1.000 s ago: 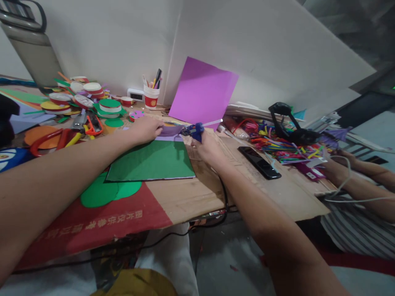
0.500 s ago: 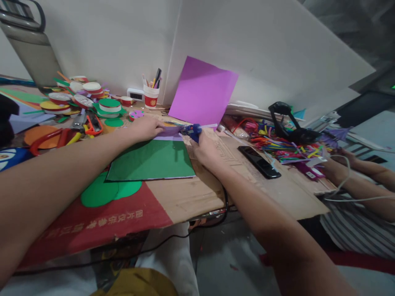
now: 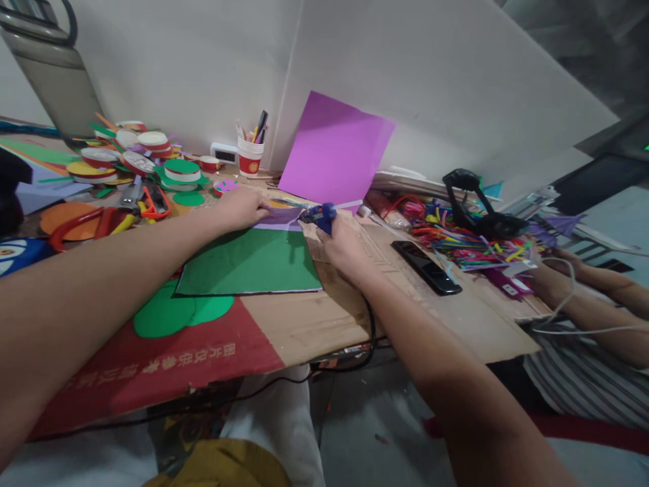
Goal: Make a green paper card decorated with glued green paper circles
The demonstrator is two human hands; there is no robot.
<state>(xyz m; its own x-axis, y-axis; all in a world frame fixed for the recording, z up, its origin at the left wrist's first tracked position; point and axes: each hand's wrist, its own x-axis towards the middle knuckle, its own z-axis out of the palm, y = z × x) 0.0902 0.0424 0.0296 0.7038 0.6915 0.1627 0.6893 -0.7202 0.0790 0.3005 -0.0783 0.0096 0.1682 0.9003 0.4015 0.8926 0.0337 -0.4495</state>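
Note:
My right hand (image 3: 342, 245) is wrapped round a blue hot glue gun (image 3: 324, 215), its nozzle pointing left at the right end of a purple paper strip (image 3: 278, 218). A black cord runs down from near my right wrist over the table edge. At the strip's left end, my left hand (image 3: 241, 210) has its fingers closed on the purple paper; the fingertips are partly hidden. A green sheet (image 3: 253, 262) lies just in front of the strip, flat on the cardboard. Several green paper circles (image 3: 167, 311) stick out from under its near left corner.
A purple sheet (image 3: 337, 149) leans against the white partition. Paper hats (image 3: 181, 174), pliers (image 3: 132, 195) and red-handled scissors (image 3: 84, 230) crowd the left. A pen cup (image 3: 250, 157) stands behind. Rightward are a black phone (image 3: 426, 267), coloured pipe cleaners (image 3: 456, 243) and another person's arms (image 3: 583, 294).
The glue gun has shifted very slightly to the right at the purple strip. My left hand stays at the strip's left end.

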